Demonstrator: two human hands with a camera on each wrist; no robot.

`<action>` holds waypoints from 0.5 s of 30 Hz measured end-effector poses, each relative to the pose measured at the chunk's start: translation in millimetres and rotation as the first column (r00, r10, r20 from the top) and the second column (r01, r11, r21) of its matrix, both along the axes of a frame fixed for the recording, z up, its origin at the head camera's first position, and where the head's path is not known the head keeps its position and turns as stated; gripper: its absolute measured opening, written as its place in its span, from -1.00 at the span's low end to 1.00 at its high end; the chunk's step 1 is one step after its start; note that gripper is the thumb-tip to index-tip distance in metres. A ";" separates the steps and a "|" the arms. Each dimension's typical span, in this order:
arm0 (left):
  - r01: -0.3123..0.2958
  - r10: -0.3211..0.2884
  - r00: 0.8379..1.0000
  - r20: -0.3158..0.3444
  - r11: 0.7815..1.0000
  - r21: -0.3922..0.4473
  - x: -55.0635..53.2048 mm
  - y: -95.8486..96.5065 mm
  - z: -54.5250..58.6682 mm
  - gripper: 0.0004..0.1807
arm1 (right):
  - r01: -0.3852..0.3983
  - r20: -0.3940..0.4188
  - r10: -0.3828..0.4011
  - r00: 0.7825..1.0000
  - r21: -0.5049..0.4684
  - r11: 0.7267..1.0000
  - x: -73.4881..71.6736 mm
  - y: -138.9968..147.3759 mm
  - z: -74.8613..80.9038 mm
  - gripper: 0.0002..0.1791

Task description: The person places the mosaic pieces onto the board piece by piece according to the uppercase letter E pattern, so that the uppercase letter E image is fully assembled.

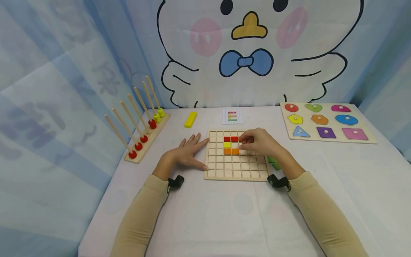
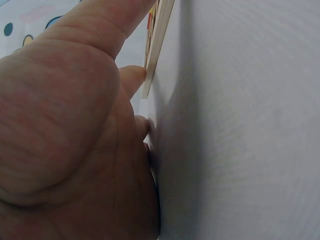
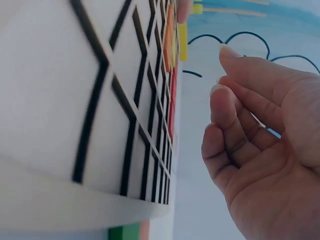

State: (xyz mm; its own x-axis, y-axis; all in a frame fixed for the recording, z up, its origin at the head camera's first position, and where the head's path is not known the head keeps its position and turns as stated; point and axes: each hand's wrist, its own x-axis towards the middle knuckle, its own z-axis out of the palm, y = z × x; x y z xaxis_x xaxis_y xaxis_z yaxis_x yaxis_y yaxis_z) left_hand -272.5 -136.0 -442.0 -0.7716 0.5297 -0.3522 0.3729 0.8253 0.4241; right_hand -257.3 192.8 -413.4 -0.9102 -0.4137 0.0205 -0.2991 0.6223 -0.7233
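Note:
A wooden grid board (image 1: pixel 221 165) lies flat on the table before me. In its upper middle sit red tiles (image 1: pixel 227 139), a yellow tile (image 1: pixel 227 145) and orange tiles (image 1: pixel 231 151). My left hand (image 1: pixel 187 153) rests beside the board with fingers spread, thumb and index finger touching its left edge. Over the upper right cells hovers my right hand (image 1: pixel 261 142), thumb and index finger bent towards the red row. The right wrist view shows a gap between those fingertips and no tile in them. Green tiles (image 1: pixel 274 163) lie partly hidden under the right wrist.
A pattern card (image 1: pixel 232 116) lies behind the board, with a yellow block (image 1: pixel 191 120) left of it. At far left stands a peg rack (image 1: pixel 136 157) with red and yellow-green beads. A shape puzzle board (image 1: pixel 329 123) lies at the back right, near the curtain.

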 end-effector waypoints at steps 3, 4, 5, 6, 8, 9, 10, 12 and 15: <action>0.000 0.000 1.000 0.003 1.000 0.001 0.3 0.1 0.7 0.34 | 0.009 -0.002 -0.009 1.000 -0.016 1.000 -0.9 5.7 3.0 -0.71; 0.000 0.000 1.000 0.004 1.000 0.002 0.3 0.2 1.0 0.34 | 0.010 -0.005 -0.010 1.000 -0.017 1.000 -1.2 7.6 4.0 -0.70; 0.001 -0.001 1.000 0.005 1.000 0.000 0.7 0.3 1.4 0.34 | 0.013 -0.008 -0.013 1.000 -0.018 1.000 -1.5 9.7 4.9 -0.69; 0.002 -0.002 1.000 0.004 1.000 -0.001 0.8 0.4 1.5 0.34 | 0.017 -0.011 -0.017 1.000 -0.014 1.000 -1.9 11.9 5.8 -0.69; 0.002 -0.002 1.000 0.005 1.000 -0.002 1.1 0.5 1.9 0.34 | 0.029 -0.014 -0.029 0.999 -0.001 1.000 -2.7 16.7 7.8 -0.67; 0.003 -0.003 1.000 0.004 1.000 -0.002 1.1 0.6 1.7 0.34 | 0.036 -0.011 -0.036 0.999 0.006 0.999 -2.9 18.9 8.9 -0.66; 0.004 -0.004 1.000 0.003 1.000 -0.002 1.2 0.6 1.7 0.34 | 0.042 -0.008 -0.042 0.999 0.010 0.999 -2.8 20.9 10.2 -0.65; 0.005 -0.005 1.000 0.002 1.000 0.000 1.1 0.4 1.7 0.34 | 0.051 -0.003 -0.051 0.999 0.015 0.999 -2.9 25.2 12.4 -0.63; 0.004 -0.004 1.000 0.003 1.000 0.002 1.1 0.2 1.9 0.34 | 0.055 -0.006 -0.055 0.998 0.017 0.998 -3.0 31.5 14.5 -0.61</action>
